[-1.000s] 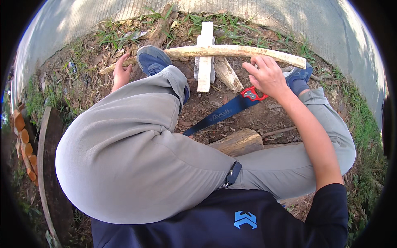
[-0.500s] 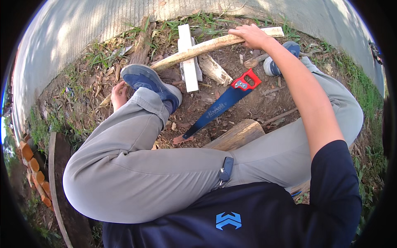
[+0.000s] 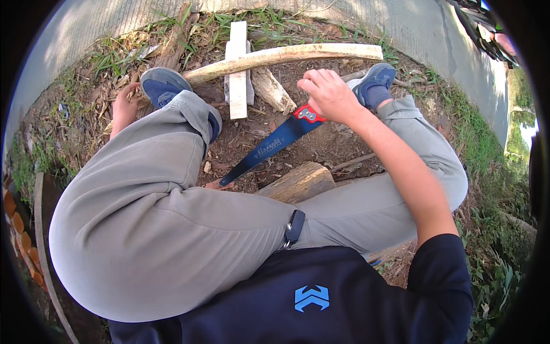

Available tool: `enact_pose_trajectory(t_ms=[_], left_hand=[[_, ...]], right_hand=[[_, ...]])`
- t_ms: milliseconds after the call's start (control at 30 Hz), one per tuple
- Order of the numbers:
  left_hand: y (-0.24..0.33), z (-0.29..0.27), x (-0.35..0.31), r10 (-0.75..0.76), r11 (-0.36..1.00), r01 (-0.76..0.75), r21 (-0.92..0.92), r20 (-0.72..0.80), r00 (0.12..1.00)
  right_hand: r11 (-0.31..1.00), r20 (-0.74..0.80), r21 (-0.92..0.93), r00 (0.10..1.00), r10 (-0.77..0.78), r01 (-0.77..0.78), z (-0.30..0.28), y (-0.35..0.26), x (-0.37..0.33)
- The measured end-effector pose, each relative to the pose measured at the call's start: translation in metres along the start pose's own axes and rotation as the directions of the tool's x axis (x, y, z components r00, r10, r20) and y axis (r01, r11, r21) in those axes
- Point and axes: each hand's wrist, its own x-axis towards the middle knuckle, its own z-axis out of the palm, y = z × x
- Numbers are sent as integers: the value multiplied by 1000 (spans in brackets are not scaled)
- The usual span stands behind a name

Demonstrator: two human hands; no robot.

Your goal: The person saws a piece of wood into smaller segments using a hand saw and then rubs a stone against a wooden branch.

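Observation:
My right hand [image 3: 329, 94] hovers over or rests on the red handle of a handsaw [image 3: 266, 148]; its fingers are bent and the tips are hidden, so I cannot tell whether it grips. The saw's dark blue blade points to the lower left on the dirt. Beyond it, a long, slightly curved, peeled branch [image 3: 298, 53] lies across a white squared stick [image 3: 236, 69]. The branch's left end passes behind my left shoe [image 3: 166, 86]. My left hand [image 3: 124, 108], partly hidden by my leg, is beside that shoe with its fingers apart and nothing seen in them.
A short log [image 3: 301, 180] lies between my legs. Under the branch is a rough chunk of wood [image 3: 272, 90]. My right shoe [image 3: 371, 80] stands near the branch's right end. A concrete surface [image 3: 114, 28] borders the grass at the back, and cut logs [image 3: 23, 241] lie stacked at far left.
My right hand has let go of the branch and come nearer, over the saw handle. My left hand has shifted slightly away from the ground beside the shoe. The whole view has swung somewhat.

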Motion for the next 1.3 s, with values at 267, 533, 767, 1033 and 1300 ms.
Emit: enact_pose_trajectory(t_ms=[267, 533, 767, 1033, 1300], left_hand=[[152, 4, 64, 193, 936, -290, -201, -395, 898], [244, 74, 62, 625, 755, -573, -319, 84, 776], [239, 114, 38, 658, 750, -625, -216, 152, 737], [243, 103, 33, 639, 766, -601, -228, 179, 748], [218, -56, 28, 464, 796, -605, -28, 669, 580]], right_hand=[[685, 471, 59, 626, 622, -726, 110, 33, -102], [448, 547, 262, 514, 661, -855, 83, 45, -79], [-35, 849, 524, 517, 111, -851, -102, 14, -65], [117, 434, 676, 522, 734, -727, -316, -90, -89], [220, 354, 627, 525, 774, -747, -342, -143, -98]])
